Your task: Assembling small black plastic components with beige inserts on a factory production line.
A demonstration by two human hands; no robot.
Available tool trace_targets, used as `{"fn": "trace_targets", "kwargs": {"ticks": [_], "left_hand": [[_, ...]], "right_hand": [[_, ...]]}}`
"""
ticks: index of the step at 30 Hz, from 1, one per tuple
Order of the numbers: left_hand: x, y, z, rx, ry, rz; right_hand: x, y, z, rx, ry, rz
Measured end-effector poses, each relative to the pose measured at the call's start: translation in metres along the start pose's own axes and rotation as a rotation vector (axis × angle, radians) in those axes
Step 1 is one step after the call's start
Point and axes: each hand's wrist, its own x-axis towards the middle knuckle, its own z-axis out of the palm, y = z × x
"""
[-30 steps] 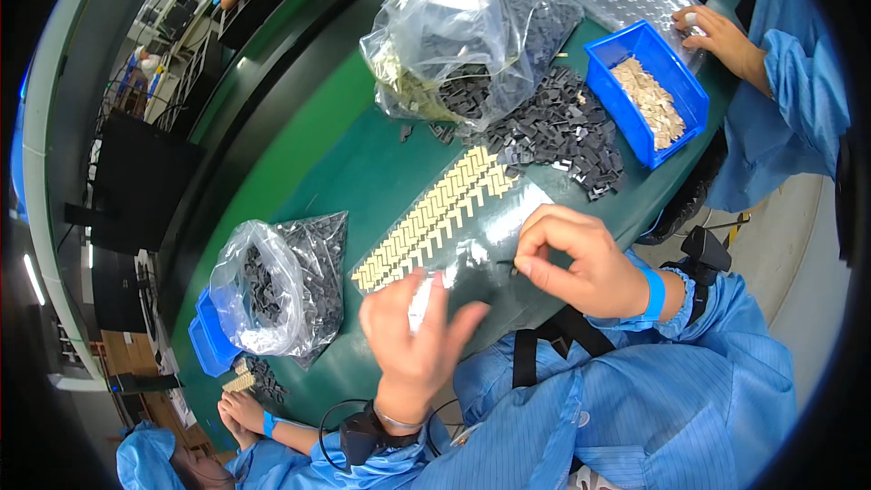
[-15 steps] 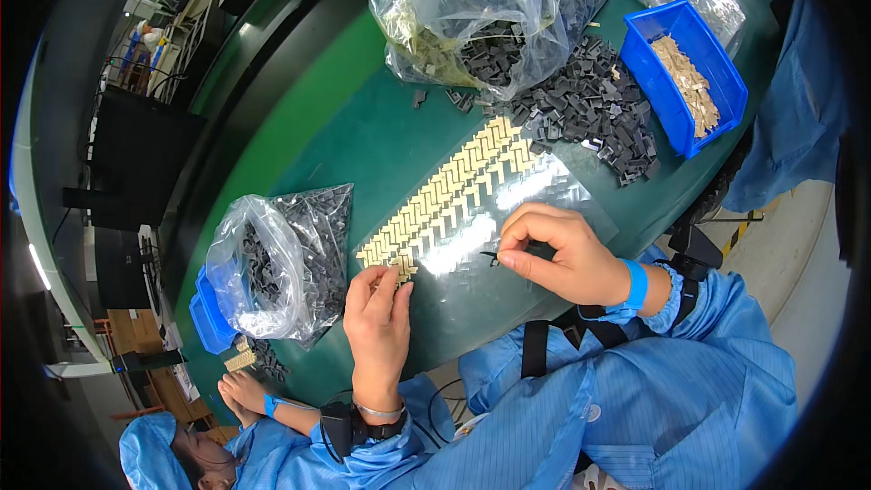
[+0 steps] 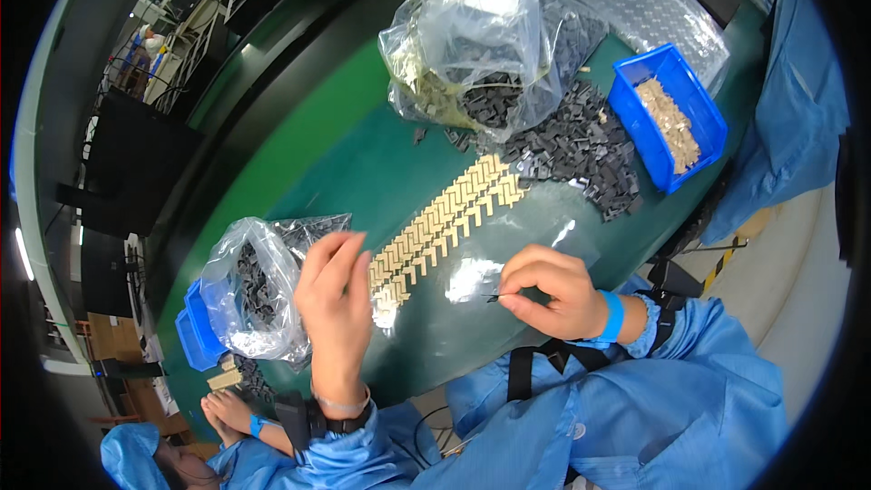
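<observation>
Right hand [image 3: 553, 295], at five o'clock, pinching a small dark piece [image 3: 491, 298] between thumb and fingertips, just above a clear plastic sheet [image 3: 472, 277] on the green table [image 3: 363, 172]. Left hand [image 3: 334, 295], at seven o'clock, fingers loosely spread, holding nothing, beside the near end of the tan strip row [image 3: 445, 218]. Bagged dark parts [image 3: 254, 295] at eight o'clock. Loose dark parts heap [image 3: 590, 150] and blue bin [image 3: 671, 118] at two o'clock.
</observation>
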Motion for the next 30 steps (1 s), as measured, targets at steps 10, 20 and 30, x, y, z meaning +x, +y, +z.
{"fn": "trace_targets", "kwargs": {"ticks": [10,20,30], "left_hand": [[0.092,-0.025,0.096,0.019,-0.172,-0.080],[0.077,-0.004,0.089,-0.069,0.032,0.011],[-0.060,0.084,-0.002,-1.578,-0.381,-0.615]], "right_hand": [[-0.008,-0.006,0.004,0.246,-0.004,0.296],[-0.004,-0.023,-0.020,0.170,0.129,0.200],[0.000,-0.041,-0.029,0.215,0.075,-0.144]]}}
